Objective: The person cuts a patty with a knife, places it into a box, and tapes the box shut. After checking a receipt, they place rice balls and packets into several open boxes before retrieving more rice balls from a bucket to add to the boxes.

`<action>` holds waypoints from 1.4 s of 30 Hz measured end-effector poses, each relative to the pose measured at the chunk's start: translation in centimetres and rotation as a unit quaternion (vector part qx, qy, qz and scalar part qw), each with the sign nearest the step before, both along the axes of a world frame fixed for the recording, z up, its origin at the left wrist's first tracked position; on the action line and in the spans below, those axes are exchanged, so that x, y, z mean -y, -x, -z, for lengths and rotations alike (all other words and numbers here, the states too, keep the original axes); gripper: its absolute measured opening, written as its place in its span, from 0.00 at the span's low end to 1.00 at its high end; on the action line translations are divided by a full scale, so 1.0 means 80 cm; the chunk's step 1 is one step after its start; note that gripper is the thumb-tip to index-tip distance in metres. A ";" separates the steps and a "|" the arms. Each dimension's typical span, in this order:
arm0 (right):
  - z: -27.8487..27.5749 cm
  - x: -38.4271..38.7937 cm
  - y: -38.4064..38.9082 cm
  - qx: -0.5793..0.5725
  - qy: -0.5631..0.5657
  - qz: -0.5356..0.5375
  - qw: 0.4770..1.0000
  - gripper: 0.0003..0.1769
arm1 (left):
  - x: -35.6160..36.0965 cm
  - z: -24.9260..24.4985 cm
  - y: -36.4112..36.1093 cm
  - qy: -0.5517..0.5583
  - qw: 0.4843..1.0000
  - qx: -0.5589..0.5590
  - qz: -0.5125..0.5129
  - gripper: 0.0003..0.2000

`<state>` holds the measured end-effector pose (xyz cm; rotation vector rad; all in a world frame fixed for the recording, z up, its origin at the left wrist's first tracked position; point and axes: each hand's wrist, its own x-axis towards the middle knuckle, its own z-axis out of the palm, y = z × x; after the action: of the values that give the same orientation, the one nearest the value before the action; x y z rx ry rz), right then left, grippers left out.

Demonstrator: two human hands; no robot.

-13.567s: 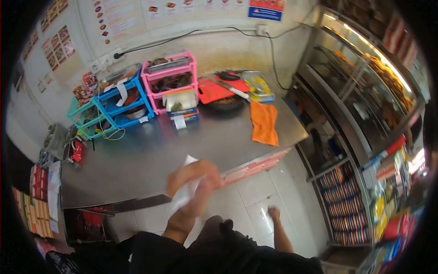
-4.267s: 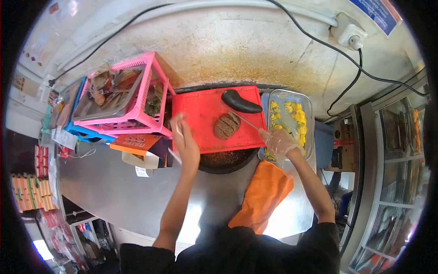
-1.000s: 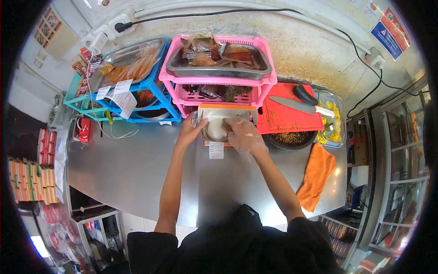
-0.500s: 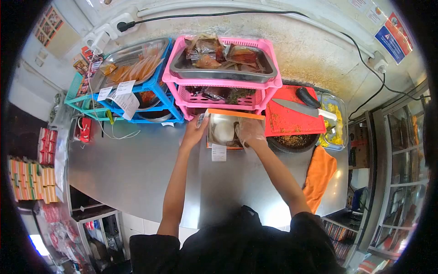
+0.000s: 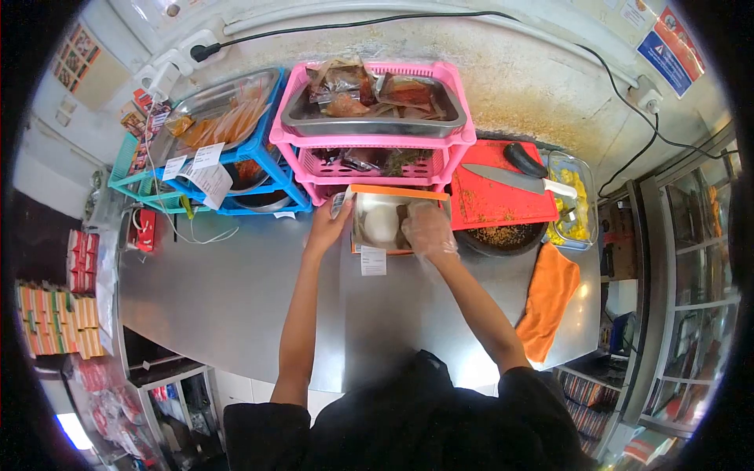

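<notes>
The left hand (image 5: 326,228) pinches the left side of the open takeaway box (image 5: 397,191), best held steady. Inside the box sits a white mound (image 5: 382,224), then a dark brown piece (image 5: 402,214). The plastic-gloved right hand (image 5: 429,229) reaches into the box's right side, its grip hidden; light fingertip pressure should avoid crushing the food.
</notes>
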<state>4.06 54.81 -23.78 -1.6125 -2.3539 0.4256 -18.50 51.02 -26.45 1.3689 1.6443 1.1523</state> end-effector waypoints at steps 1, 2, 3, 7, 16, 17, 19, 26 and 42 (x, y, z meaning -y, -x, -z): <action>-0.007 0.007 -0.012 -0.018 -0.021 -0.023 0.999 0.10 | -0.001 -0.002 0.001 -0.003 1.000 0.000 0.000 0.17; -0.023 0.019 -0.025 -0.018 -0.022 -0.023 0.999 0.10 | 0.002 -0.003 0.001 -0.015 1.000 0.006 0.008 0.16; -0.043 0.032 -0.038 -0.067 0.025 0.019 0.997 0.11 | 0.005 -0.004 0.003 -0.025 1.000 0.012 0.015 0.15; -0.033 0.023 -0.072 -0.199 -0.099 0.292 0.930 0.13 | 0.008 -0.006 0.006 0.003 1.000 -0.018 0.009 0.14; 0.000 -0.049 -0.087 -0.224 0.330 0.164 0.902 0.30 | 0.001 0.045 0.029 0.123 0.984 0.115 0.058 0.22; 0.015 -0.053 -0.090 -0.223 0.331 0.163 0.902 0.30 | 0.000 0.037 0.019 0.152 0.972 0.177 0.003 0.22; 0.038 -0.063 -0.094 -0.222 0.346 0.141 0.901 0.27 | -0.002 0.014 0.004 0.177 0.953 0.239 -0.057 0.22; 0.014 -0.030 -0.077 -0.381 0.318 0.090 0.863 0.19 | 0.009 0.016 -0.001 0.118 0.985 0.115 0.060 0.20; 0.061 0.014 -0.098 -0.020 -0.090 -0.220 0.971 0.25 | 0.034 0.006 -0.005 -0.103 0.842 -0.447 0.283 0.38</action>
<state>11.91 53.67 -28.68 -0.9886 -2.6269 0.3098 -18.08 48.31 -26.97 2.5666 1.4786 0.3125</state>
